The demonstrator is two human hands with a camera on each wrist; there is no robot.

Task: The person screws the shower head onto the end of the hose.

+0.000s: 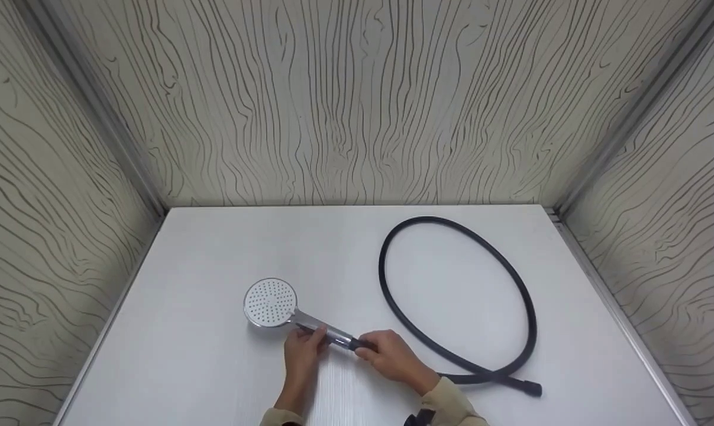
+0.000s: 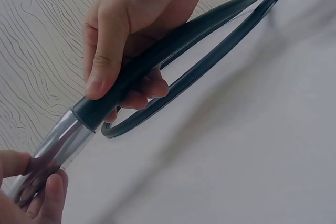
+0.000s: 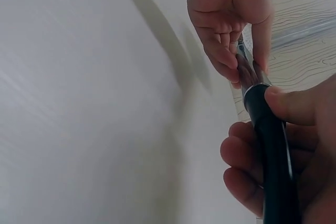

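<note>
A chrome shower head (image 1: 270, 303) with a round white spray face points up and to the left in the head view. My left hand (image 1: 303, 355) grips its silver handle (image 2: 59, 136), thumb on one side and fingers on the other. The black shower hose (image 1: 533, 319) meets the handle's lower end. My right hand (image 1: 395, 358) holds the hose's end piece (image 2: 107, 100), with the thumb along its top and fingers curled beneath. In the right wrist view the black end piece sits against the chrome rim; how deep the joint goes is hidden.
The hose makes a large loop on the right half of the white table (image 1: 215, 248). Its free end (image 1: 532, 388) lies near the front right. Wood-grain panels (image 1: 345, 106) stand behind and at both sides of the table.
</note>
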